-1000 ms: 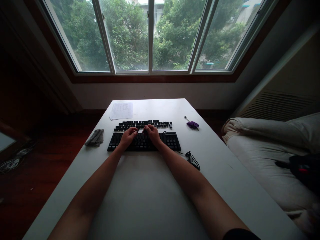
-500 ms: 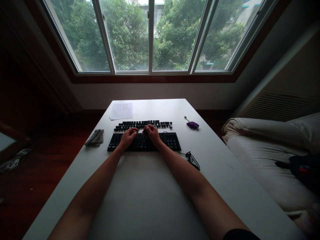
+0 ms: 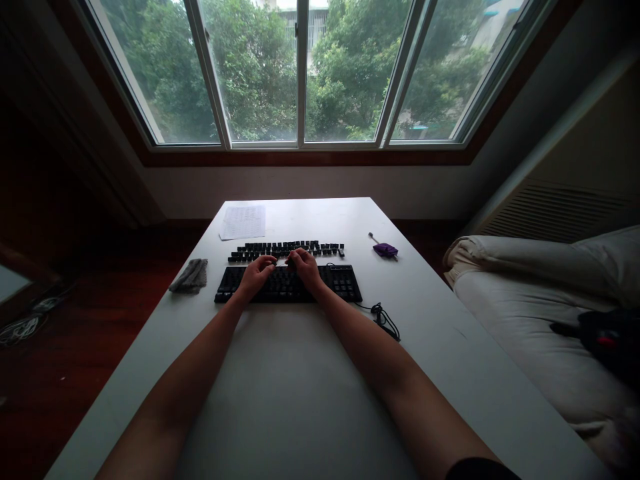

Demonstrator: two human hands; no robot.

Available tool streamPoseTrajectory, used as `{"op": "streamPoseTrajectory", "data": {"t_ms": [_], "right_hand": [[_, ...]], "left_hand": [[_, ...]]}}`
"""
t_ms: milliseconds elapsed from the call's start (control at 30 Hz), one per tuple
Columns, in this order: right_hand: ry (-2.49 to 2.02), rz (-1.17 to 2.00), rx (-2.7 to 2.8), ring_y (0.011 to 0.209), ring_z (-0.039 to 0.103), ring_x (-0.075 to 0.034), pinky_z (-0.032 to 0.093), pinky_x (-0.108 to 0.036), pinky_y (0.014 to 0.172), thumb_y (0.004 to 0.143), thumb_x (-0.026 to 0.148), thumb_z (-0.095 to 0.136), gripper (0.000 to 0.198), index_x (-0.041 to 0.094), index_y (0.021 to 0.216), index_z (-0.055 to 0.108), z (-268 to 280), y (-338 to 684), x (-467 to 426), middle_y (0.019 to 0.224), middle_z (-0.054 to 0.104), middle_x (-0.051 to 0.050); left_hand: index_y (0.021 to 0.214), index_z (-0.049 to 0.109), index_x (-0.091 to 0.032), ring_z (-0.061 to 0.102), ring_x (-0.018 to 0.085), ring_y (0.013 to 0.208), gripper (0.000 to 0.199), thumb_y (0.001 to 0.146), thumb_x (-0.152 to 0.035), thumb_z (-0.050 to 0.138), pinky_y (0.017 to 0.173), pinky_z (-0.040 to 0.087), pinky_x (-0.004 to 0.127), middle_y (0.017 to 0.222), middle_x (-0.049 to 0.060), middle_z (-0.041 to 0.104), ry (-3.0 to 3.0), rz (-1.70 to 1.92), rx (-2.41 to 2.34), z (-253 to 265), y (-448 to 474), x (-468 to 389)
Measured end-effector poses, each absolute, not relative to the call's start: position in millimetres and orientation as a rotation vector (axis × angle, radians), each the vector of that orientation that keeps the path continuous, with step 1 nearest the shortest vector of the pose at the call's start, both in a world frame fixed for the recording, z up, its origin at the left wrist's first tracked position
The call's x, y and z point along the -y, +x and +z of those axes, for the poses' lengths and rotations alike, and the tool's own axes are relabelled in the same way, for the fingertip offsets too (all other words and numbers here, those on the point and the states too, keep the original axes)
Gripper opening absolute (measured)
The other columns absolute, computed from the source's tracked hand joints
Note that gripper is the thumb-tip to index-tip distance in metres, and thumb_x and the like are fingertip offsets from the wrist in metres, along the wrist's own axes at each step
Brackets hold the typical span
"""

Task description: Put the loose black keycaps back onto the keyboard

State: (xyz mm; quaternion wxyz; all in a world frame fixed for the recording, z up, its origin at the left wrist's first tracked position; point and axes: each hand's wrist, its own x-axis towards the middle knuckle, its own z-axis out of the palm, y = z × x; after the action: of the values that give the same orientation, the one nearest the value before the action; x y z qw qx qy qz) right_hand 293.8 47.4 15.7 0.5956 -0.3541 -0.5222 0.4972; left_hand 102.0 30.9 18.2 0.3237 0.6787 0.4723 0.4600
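A black keyboard [image 3: 330, 285] lies across the white table, with several loose black keycaps [image 3: 250, 252] set out in rows just behind it. Over the keyboard's back edge, left of its middle, my left hand [image 3: 257, 272] is closed, thumb and fingers pinched together. A tiny dark bit shows at its fingertips, too small to name. My right hand [image 3: 304, 265] is close beside it on the right, also in a pinch, with the fingertips pointing at the left hand. Whatever it holds is mostly hidden. Both hands cover part of the keyboard and the nearer keycaps.
A coiled black cable [image 3: 385, 320] lies right of the keyboard. A grey cloth [image 3: 190, 276] is near the table's left edge. Farther back are a printed sheet [image 3: 244, 222], a purple cloth item [image 3: 385, 250] and a small brush [image 3: 373, 237]. A pale sofa [image 3: 510, 313] stands on the right.
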Motion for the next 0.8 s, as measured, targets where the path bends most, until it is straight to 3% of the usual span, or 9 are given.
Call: {"op": "streamPoseTrajectory", "data": {"t_ms": [800], "right_hand": [[-0.794,1.133,1.224,0.055,0.059,-0.014,0.051,-0.028,0.055,0.086,0.057,0.061,0.037,0.021,0.077,0.058,16.8,295.2,-46.8,0.073,0.065,0.0]], "left_hand": [[0.107,0.072,-0.019,0.068,0.021,0.084,0.031,0.089,-0.038,0.056,0.079,0.052,0.032,0.096,0.005,0.074,1.751,1.138,-1.203,24.2,104.3,-28.0]]}}
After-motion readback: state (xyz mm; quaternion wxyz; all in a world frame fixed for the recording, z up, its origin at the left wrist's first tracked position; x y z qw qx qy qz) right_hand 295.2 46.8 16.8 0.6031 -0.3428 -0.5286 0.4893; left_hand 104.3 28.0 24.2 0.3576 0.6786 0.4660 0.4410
